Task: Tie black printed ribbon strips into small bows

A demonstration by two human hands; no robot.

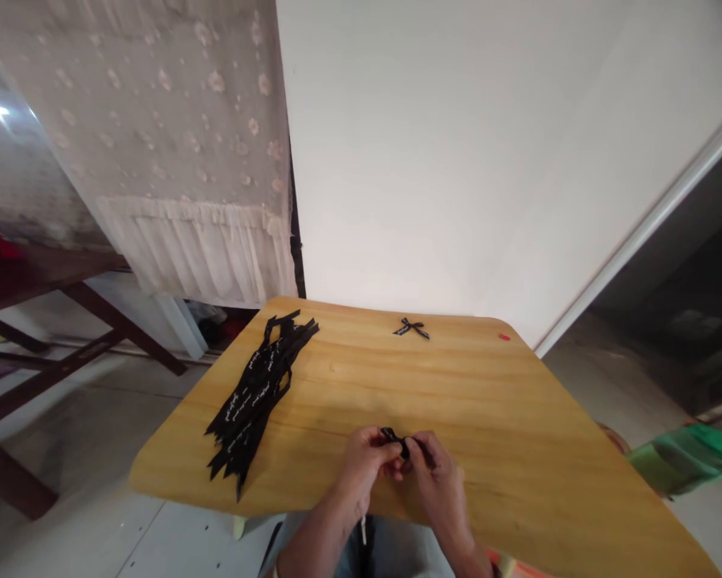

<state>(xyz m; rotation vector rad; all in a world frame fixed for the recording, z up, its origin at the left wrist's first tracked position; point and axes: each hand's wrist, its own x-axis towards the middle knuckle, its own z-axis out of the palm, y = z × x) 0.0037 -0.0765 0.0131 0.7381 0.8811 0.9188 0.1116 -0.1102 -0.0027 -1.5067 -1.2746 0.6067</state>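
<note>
Near the front edge of the table, a black ribbon [404, 446] is pinched between my two hands, its middle gathered into a small loop or knot. My left hand [369, 461] grips it from the left with thumb and fingers closed. From the right, my right hand [436, 470] pinches the same ribbon. Fingers hide most of it, so the exact shape of the knot cannot be told. Beyond my hands, a tied black bow [409, 327] with white lettering lies toward the back. To the left rests a pile of black ribbon strips [255, 401] with white lettering.
The wooden table [505, 417] has rounded corners and its back edge meets a white wall panel [457, 160]. A small red piece [503, 337] lies at the back right. A green plastic item [689, 457] is off the right side; a dark wooden stand [95, 321] is at left.
</note>
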